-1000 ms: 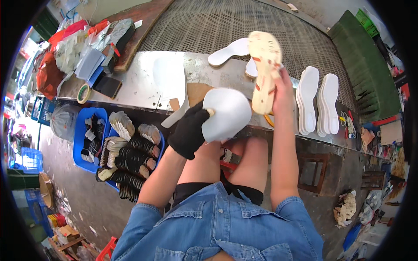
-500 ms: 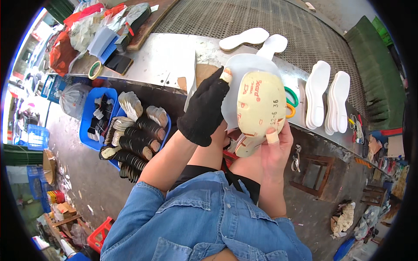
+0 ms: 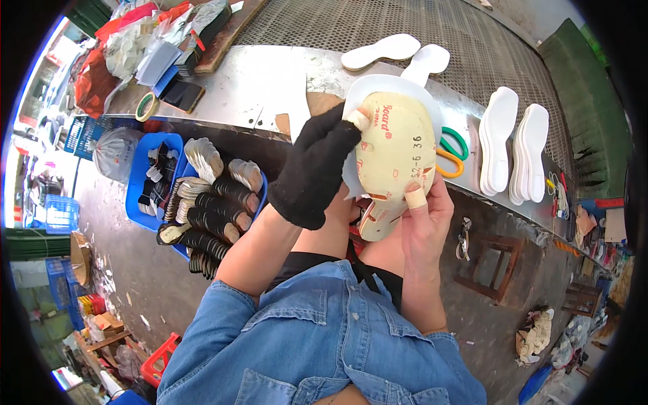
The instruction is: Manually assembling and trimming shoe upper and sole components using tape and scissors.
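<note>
Both hands are in on it now, half closed, a pinch from either side! Left hand [image 3: 314, 169], in a black glove with the thumb tip bare, grips the upper left edge; its fingers go behind, out of sight. Right hand [image 3: 426, 219], bare, a wrap around its thumb, presses the lower right edge, the other fingers curled at the side and partly hidden.

Between them, above the lap and just before the bench: a cream insole board [image 3: 398, 145], printed face up, lying over a white sheet [image 3: 378, 83] that shows past its top and sides. And look at that long axis! It runs away from the body, broad end far, narrow end close and foreshortened. Left hand is nearer the broad end, right hand nearer the narrow one.

Just beyond the board's right edge, a green loop [image 3: 463, 142] and a yellow loop [image 3: 460, 162], scissor handles by the look of them. Farther right, two stacks of white insoles [image 3: 498, 135] on the metal bench [image 3: 226, 88]; two white pieces [image 3: 380, 51] sit at the mesh [image 3: 351, 23] above. Down left, blue crates [image 3: 137, 208], one packed with black-and-cream pieces [image 3: 206, 219].
</note>
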Demonstrator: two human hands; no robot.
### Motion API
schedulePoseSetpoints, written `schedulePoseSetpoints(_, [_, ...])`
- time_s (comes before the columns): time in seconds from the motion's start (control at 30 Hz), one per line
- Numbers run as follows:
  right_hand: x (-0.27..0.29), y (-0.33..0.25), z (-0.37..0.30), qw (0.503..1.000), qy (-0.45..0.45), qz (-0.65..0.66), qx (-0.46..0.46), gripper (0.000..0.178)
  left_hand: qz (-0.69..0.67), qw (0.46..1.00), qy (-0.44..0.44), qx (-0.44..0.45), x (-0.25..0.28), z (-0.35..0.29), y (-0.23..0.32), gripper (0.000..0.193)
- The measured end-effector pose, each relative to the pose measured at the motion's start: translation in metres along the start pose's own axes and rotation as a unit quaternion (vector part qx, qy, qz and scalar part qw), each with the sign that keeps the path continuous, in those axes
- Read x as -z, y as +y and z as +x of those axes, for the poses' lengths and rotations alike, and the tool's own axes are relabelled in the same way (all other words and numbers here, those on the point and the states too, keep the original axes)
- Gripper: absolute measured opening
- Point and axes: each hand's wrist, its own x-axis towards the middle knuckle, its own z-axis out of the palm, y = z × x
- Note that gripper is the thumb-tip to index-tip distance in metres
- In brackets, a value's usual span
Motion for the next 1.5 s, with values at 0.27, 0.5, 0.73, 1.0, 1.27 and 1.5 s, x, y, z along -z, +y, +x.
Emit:
schedulePoseSetpoints(0.27, [0.028,0.053,-0.018,0.998,0.008,-0.058,0.010,0.022,0.183,0.969,0.043,-0.158,0.018,0.033,-0.007,0.039])
schedulePoseSetpoints(0.5, [-0.006,-0.008,0.005,0.994,0.103,-0.034,0.028,0.024,0.163,0.978,-0.082,-0.099,0.012,0.016,-0.030,0.037])
schedulePoseSetpoints(0.73, [-0.005,0.010,-0.002,0.996,0.073,0.040,-0.037,0.019,0.052,0.997,0.025,0.051,0.015,-0.010,-0.046,0.037])
schedulePoseSetpoints(1.0, [-0.015,0.010,-0.005,0.998,0.051,0.012,-0.043,0.018,-0.081,0.995,0.059,0.016,0.022,-0.023,-0.053,0.029])
schedulePoseSetpoints(1.27, [-0.014,0.012,-0.006,0.998,0.054,-0.024,-0.027,0.018,-0.134,0.991,0.020,0.022,0.014,-0.024,-0.038,0.031])
schedulePoseSetpoints(1.5, [-0.017,0.010,-0.004,0.995,0.048,-0.082,-0.013,0.019,0.004,1.000,-0.021,-0.023,0.012,-0.011,-0.033,0.032])
